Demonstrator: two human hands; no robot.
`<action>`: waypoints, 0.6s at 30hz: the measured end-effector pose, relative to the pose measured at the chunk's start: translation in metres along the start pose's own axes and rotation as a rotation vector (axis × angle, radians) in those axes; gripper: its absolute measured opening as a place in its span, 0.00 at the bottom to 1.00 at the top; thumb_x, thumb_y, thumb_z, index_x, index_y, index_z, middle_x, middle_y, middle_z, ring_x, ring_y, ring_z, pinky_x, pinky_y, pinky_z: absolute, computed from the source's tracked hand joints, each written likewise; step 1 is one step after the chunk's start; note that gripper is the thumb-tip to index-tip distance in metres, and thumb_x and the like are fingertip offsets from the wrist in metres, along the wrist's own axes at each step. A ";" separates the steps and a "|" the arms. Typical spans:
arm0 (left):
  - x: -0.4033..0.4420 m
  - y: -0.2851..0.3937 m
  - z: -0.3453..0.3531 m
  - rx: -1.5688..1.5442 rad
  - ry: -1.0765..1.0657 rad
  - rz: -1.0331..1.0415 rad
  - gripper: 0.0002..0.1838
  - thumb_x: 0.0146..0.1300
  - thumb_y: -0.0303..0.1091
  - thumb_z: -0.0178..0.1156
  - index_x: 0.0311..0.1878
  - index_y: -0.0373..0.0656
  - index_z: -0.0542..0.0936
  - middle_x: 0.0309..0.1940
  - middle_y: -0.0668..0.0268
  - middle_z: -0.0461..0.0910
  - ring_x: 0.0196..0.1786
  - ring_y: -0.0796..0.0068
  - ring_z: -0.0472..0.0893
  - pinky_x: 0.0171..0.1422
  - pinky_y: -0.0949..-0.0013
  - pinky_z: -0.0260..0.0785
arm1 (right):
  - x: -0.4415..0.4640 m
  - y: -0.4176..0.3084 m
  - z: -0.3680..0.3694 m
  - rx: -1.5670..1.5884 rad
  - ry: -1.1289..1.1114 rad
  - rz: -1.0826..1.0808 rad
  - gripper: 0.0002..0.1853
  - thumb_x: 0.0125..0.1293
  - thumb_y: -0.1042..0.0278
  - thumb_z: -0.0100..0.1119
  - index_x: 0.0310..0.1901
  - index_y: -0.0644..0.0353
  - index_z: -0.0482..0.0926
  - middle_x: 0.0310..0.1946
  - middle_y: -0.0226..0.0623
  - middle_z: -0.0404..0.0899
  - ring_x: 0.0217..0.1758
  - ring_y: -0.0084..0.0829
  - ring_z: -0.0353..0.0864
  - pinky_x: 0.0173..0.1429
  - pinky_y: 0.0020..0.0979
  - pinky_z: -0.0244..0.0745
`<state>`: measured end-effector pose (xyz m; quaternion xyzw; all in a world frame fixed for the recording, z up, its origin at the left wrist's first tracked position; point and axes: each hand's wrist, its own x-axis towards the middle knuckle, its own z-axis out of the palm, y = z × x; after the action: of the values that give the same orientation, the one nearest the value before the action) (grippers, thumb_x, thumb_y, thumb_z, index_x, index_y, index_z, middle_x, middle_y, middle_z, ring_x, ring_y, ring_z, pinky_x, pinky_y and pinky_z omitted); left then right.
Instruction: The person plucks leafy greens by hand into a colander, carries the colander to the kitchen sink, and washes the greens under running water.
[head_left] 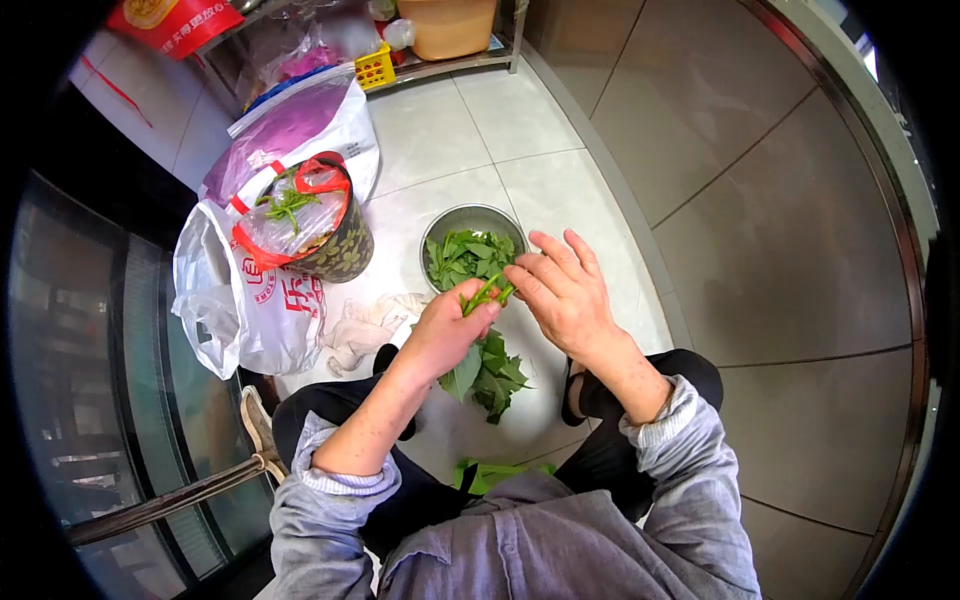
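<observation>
Stems (489, 291) clasped in left hand (452, 325), ends at right hand (566, 300); cannot tell if pinched there; near bowl (478, 213) of leaves (470, 258).

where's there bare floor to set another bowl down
Bare floor tiles lie between the metal bowl and shelf rack, and between the bowl and right-side tiled wall. It is crowded left, with the patterned bin, white plastic bag and cloth, and nearer, around the leafy greens and left hand.
</observation>
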<state>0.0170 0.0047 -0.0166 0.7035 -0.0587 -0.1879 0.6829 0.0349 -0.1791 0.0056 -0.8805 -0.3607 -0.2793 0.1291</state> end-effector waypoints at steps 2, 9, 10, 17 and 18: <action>-0.002 0.005 -0.001 0.022 0.013 -0.015 0.08 0.60 0.35 0.53 0.38 0.41 0.74 0.20 0.73 0.70 0.25 0.83 0.69 0.30 0.76 0.61 | 0.001 -0.001 0.003 -0.009 0.017 -0.023 0.15 0.47 0.72 0.55 0.40 0.56 0.76 0.36 0.31 0.73 0.48 0.33 0.71 0.56 0.42 0.63; -0.006 -0.002 -0.001 0.128 0.053 -0.006 0.09 0.60 0.34 0.53 0.39 0.40 0.74 0.21 0.68 0.73 0.25 0.79 0.70 0.31 0.73 0.62 | -0.008 -0.007 0.010 0.134 -0.078 0.015 0.13 0.46 0.72 0.55 0.38 0.59 0.75 0.26 0.30 0.68 0.32 0.31 0.70 0.37 0.32 0.68; -0.006 -0.003 0.000 0.154 0.059 0.021 0.09 0.60 0.34 0.53 0.39 0.40 0.74 0.22 0.65 0.74 0.26 0.76 0.72 0.31 0.71 0.63 | -0.008 -0.008 0.009 0.161 -0.085 0.027 0.12 0.47 0.73 0.55 0.37 0.59 0.75 0.26 0.31 0.69 0.31 0.32 0.70 0.35 0.32 0.68; -0.011 0.003 0.023 0.663 0.318 0.357 0.09 0.54 0.27 0.56 0.39 0.39 0.70 0.28 0.53 0.76 0.32 0.51 0.76 0.33 0.58 0.66 | -0.012 -0.026 0.017 0.633 -0.096 0.579 0.06 0.57 0.70 0.48 0.32 0.63 0.73 0.24 0.46 0.73 0.28 0.44 0.74 0.31 0.38 0.68; -0.010 0.003 0.025 0.730 0.340 0.390 0.10 0.54 0.27 0.56 0.39 0.39 0.70 0.27 0.52 0.76 0.31 0.51 0.76 0.33 0.57 0.66 | -0.011 -0.030 0.016 0.741 -0.132 0.726 0.07 0.59 0.69 0.46 0.32 0.63 0.72 0.24 0.49 0.74 0.28 0.46 0.74 0.32 0.39 0.68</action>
<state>-0.0005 -0.0150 -0.0121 0.8951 -0.1397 0.0959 0.4124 0.0138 -0.1577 -0.0128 -0.8599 -0.1144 -0.0140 0.4973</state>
